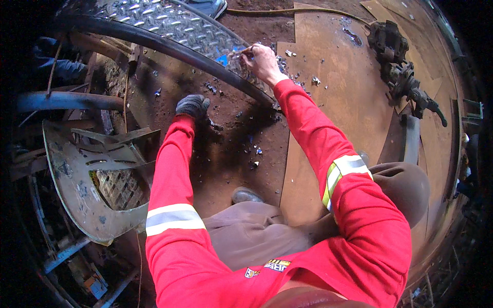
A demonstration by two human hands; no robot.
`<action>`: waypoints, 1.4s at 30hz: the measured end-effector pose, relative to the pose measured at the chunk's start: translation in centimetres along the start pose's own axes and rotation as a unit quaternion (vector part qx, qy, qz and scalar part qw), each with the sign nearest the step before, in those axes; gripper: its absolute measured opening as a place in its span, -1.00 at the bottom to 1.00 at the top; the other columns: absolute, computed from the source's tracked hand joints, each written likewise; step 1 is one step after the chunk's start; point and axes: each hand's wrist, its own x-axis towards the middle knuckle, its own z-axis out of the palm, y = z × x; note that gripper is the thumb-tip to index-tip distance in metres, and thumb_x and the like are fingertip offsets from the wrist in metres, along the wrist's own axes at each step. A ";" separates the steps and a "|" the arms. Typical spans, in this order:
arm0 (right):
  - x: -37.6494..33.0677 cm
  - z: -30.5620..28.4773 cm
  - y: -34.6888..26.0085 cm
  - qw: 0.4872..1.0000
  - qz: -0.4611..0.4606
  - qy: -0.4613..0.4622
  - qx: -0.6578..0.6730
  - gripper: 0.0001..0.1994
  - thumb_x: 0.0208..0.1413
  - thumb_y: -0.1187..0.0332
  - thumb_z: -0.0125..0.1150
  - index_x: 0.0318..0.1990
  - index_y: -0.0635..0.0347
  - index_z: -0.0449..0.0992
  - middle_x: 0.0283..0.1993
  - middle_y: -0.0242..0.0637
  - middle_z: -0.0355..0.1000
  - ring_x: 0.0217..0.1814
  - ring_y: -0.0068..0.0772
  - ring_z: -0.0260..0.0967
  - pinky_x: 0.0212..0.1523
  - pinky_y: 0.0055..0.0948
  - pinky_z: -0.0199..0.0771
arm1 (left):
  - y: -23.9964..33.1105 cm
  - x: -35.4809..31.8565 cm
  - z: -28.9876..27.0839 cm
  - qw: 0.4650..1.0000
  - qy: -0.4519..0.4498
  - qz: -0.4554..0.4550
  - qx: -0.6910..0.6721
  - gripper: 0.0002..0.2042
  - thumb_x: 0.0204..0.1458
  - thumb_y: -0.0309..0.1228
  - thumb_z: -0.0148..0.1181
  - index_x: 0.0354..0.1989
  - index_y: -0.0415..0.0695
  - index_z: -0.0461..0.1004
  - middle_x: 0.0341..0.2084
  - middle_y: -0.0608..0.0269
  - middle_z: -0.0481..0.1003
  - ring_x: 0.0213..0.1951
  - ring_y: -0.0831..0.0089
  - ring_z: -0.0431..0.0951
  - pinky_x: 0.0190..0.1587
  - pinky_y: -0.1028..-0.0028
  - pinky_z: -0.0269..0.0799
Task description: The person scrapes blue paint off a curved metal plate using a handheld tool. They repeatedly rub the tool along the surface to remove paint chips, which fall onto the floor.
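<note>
My bare right hand (264, 64) is closed in a pinch at the lower right end of a silver diamond-plate metal sheet (177, 31). A thin brownish bit shows at its fingertips, too small to name. Beside those fingers, a patch of blue (222, 60) shows on the sheet. Along the sheet's near side runs a dark curved bar (205, 62), its lower end close to the ground. My left hand (192, 106), in a dark grey glove, is curled closed over the soil below the bar. Whatever it may hold is hidden.
Paint-like flakes (258, 151) litter the reddish soil and a brown board (328, 92). Greasy metal parts (405, 77) lie at the right. A worn plastic chair shell (97, 205) and blue metal tubes (72, 101) crowd the left. Another person's shoe (220, 8) is at the top.
</note>
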 end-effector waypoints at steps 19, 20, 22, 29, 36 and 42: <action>1.9 -0.6 1.1 0.998 0.059 0.018 -0.026 -0.80 -0.05 0.32 0.14 -0.41 0.32 0.50 -0.31 0.04 0.46 -0.22 0.04 0.45 -0.14 -0.12 0.45 | -0.1 -0.6 -0.4 1.000 -0.002 -0.010 -0.003 -0.58 0.13 -0.05 -0.13 -0.20 -0.11 0.53 -0.20 -0.03 0.51 -0.11 0.01 0.50 -0.04 0.08 0.39; 2.0 -0.9 1.6 0.996 0.085 0.027 -0.009 -0.81 -0.04 0.33 0.13 -0.42 0.32 0.51 -0.33 0.04 0.47 -0.23 0.03 0.46 -0.15 -0.12 0.45 | -0.1 -0.5 -0.4 1.000 -0.005 -0.009 -0.004 -0.58 0.13 -0.05 -0.13 -0.20 -0.11 0.53 -0.19 -0.03 0.51 -0.11 0.02 0.50 -0.04 0.09 0.39; 1.8 -1.0 2.1 0.994 0.100 0.010 0.036 -0.78 -0.04 0.30 0.17 -0.38 0.29 0.58 -0.33 0.02 0.51 -0.25 -0.02 0.49 -0.15 -0.20 0.48 | 0.1 -0.4 -0.5 1.000 -0.021 -0.022 -0.008 -0.59 0.13 -0.05 -0.13 -0.18 -0.11 0.52 -0.18 -0.02 0.51 -0.09 0.02 0.49 -0.03 0.09 0.39; -0.7 0.0 0.4 0.983 0.096 0.000 0.154 -0.77 -0.07 0.29 0.23 -0.31 0.24 0.61 -0.30 -0.02 0.53 -0.22 -0.12 0.51 -0.12 -0.30 0.48 | 0.9 0.8 -0.3 1.000 0.011 -0.008 -0.015 -0.57 0.14 -0.05 -0.15 -0.25 -0.16 0.50 -0.24 -0.03 0.51 -0.13 -0.02 0.48 -0.06 0.09 0.38; -0.1 -0.5 -1.4 0.993 0.105 -0.026 0.038 -0.77 -0.07 0.28 0.18 -0.37 0.27 0.60 -0.38 0.05 0.50 -0.28 0.01 0.49 -0.15 -0.19 0.48 | 0.3 0.7 0.3 1.000 -0.001 0.000 -0.017 -0.58 0.14 -0.04 -0.15 -0.24 -0.14 0.50 -0.24 -0.04 0.51 -0.13 -0.02 0.48 -0.06 0.08 0.37; -0.2 0.2 -0.9 0.998 0.061 -0.012 0.000 -0.77 -0.05 0.29 0.17 -0.45 0.34 0.51 -0.38 0.08 0.46 -0.26 0.07 0.45 -0.18 -0.11 0.45 | 0.4 0.8 0.4 1.000 0.005 0.008 -0.018 -0.58 0.14 -0.03 -0.15 -0.27 -0.14 0.49 -0.26 -0.04 0.51 -0.15 -0.02 0.48 -0.08 0.08 0.37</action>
